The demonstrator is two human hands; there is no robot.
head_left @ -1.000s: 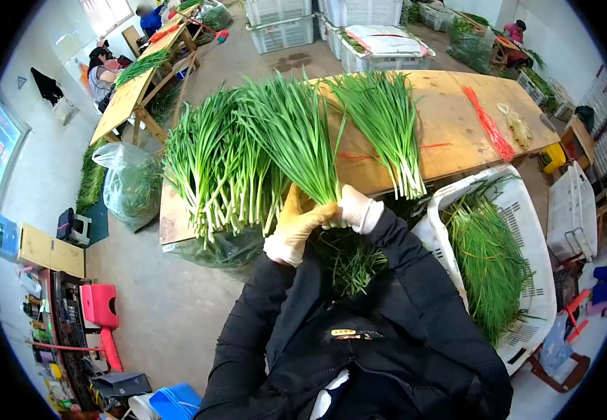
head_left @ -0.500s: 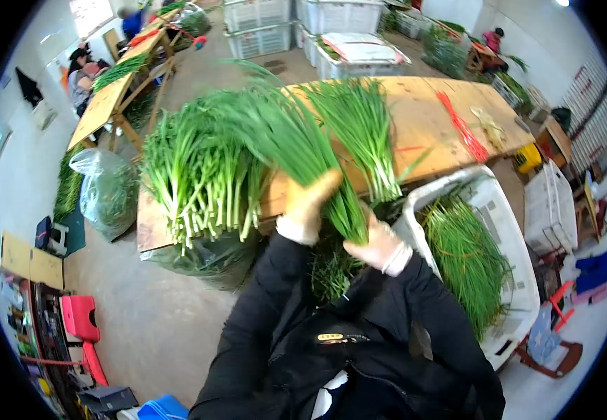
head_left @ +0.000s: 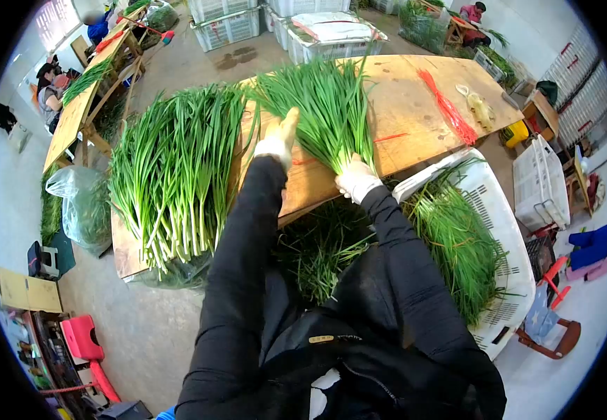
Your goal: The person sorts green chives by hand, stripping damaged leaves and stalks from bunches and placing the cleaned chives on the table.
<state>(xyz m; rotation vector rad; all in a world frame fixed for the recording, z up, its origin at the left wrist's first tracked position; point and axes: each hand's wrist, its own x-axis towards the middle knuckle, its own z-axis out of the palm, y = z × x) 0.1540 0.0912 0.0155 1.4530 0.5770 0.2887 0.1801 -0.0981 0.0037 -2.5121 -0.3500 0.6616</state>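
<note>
Both hands wear pale gloves. My right hand (head_left: 358,178) is closed round the pale stem ends of a bunch of long green leaves (head_left: 324,105), which lies on the wooden table (head_left: 415,91). At the bunch's left side, my left hand (head_left: 280,138) is raised with its fingers apart, holding nothing. A wide pile of the same green stalks (head_left: 177,168) covers the table's left end, stem ends toward me. Red ties (head_left: 390,137) show partly from under the bunch.
Red strings (head_left: 447,108) and a pale glove (head_left: 480,110) lie on the table's right. A white crate (head_left: 503,217) of greens stands at right, a filled plastic bag (head_left: 85,210) at left. Loose greens lie below the table edge. Other people sit at far tables.
The bunch between my hands went from over the table's front edge onto the tabletop, where the separate bunch lay. My left hand let go and moved left. The view shifted too.
</note>
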